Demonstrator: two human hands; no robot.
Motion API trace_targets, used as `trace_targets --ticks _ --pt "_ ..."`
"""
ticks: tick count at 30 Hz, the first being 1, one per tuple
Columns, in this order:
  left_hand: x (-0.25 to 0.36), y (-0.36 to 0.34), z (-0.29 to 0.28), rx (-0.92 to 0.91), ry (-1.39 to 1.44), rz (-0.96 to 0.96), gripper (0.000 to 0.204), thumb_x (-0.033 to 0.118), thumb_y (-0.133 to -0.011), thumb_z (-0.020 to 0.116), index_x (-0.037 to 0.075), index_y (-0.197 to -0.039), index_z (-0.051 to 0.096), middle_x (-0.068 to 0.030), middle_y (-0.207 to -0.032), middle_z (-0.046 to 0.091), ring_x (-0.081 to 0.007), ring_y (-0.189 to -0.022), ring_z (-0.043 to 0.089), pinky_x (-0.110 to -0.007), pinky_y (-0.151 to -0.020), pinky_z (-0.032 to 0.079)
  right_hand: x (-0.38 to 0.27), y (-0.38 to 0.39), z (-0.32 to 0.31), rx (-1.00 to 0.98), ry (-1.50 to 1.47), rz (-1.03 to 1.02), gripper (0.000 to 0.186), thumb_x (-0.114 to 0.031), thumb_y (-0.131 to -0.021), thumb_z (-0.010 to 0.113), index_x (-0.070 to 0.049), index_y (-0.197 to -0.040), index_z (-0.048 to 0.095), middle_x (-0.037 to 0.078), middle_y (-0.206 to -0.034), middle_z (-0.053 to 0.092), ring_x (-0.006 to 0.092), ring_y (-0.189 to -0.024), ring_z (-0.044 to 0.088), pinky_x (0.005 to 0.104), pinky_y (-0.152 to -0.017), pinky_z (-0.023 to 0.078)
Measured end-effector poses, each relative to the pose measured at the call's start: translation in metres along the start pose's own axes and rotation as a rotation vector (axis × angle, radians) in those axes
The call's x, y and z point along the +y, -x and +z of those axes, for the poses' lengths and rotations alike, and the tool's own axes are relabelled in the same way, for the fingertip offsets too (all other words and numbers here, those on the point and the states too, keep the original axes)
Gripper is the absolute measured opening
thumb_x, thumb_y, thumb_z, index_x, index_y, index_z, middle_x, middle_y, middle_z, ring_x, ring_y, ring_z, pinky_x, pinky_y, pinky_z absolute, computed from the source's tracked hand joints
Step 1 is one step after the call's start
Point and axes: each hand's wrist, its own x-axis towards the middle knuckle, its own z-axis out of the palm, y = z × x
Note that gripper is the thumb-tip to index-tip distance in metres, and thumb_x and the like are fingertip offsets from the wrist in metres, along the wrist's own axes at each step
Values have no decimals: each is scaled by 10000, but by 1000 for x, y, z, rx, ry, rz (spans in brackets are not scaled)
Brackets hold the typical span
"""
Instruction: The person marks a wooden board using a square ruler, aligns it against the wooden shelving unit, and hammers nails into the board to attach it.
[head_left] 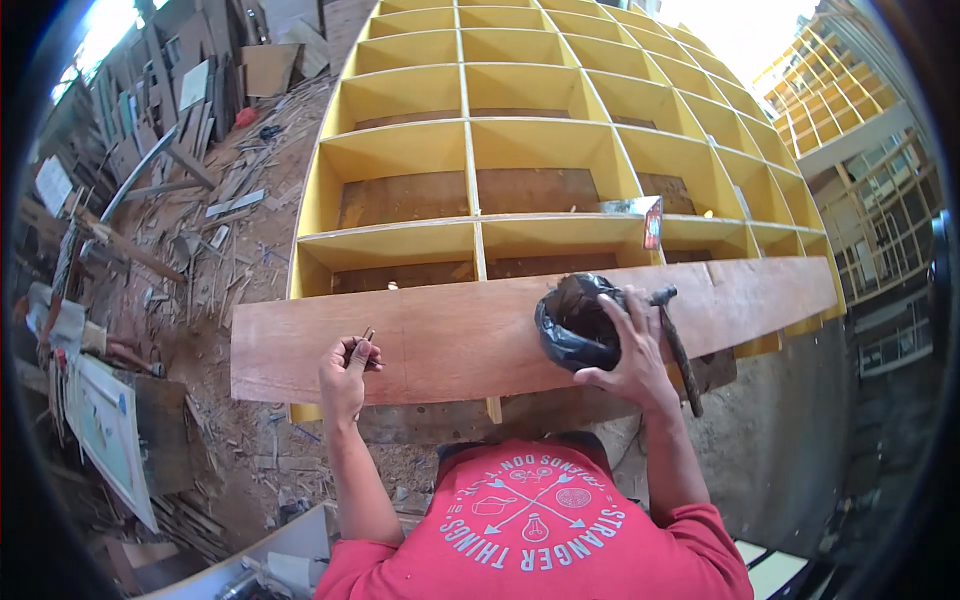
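Observation:
My left hand (350, 370) is closed in a pinch on a few thin dark pieces that look like nails (368, 336), just above the left part of a long wooden board (470, 325). On the board, right of centre, sits a black plastic bag (550, 335) with its mouth turned up; its contents are too dark to make out. My right hand (632, 345) grips the bag's right side, fingers spread along the rim and thumb lower down. Directly right of that hand lies a hammer (683, 360), its handle reaching past the board's near edge.
Beneath and beyond the board stretches a large yellow wooden grid frame (400, 95). A small box (652, 222) rests on one of its dividers. Scrap wood (235, 205) litters the floor at left, with panels (195, 85) leaning behind. Another yellow grid (835, 85) stands far right.

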Motion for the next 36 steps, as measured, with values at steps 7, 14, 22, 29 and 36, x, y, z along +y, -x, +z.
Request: trace_targets --ticks 7,14,22,29,36 --pt "9 -26 -19 -85 -162 9 210 186 -1093 706 -21 -1058 709 -69 -883 744 -129 -775 705 -290 -715 620 -12 51 5 -339 -484 192 286 -51 -728 832 -68 -1006 767 144 -1037 722 368 -1026 709 435 -911 547" --pt "24 -32 -27 -89 -402 55 185 144 -1049 741 -40 -1068 745 -78 -874 776 -123 -764 722 -302 -696 607 -10 131 11 -730 -479 460 372 -78 -758 871 -9 -1109 766 199 -1057 748 392 -956 728 428 -836 566" --pt "27 -39 -8 -111 -711 429 198 108 -983 769 -15 -1138 783 -224 -1026 803 -340 -938 790 -422 -831 604 -23 115 92 -229 -117 254 667 -316 -843 922 23 -1360 673 266 -1180 765 502 -1162 697 502 -1035 560" --pt "23 -33 -4 -76 -629 288 335 97 -1006 730 7 -1329 728 -210 -1118 792 -376 -1040 768 -460 -905 598 -13 65 -24 -560 -644 499 348 -205 -951 842 28 -1195 760 155 -1060 803 224 -980 767 362 -877 604" --pt "13 -24 2 3 -487 173 465 -48 -961 729 -8 -1420 667 -198 -1280 751 -302 -1150 773 -380 -974 642 82 73 -21 -117 -273 470 360 -137 -929 837 17 -1220 692 166 -1077 710 295 -991 672 434 -935 545"
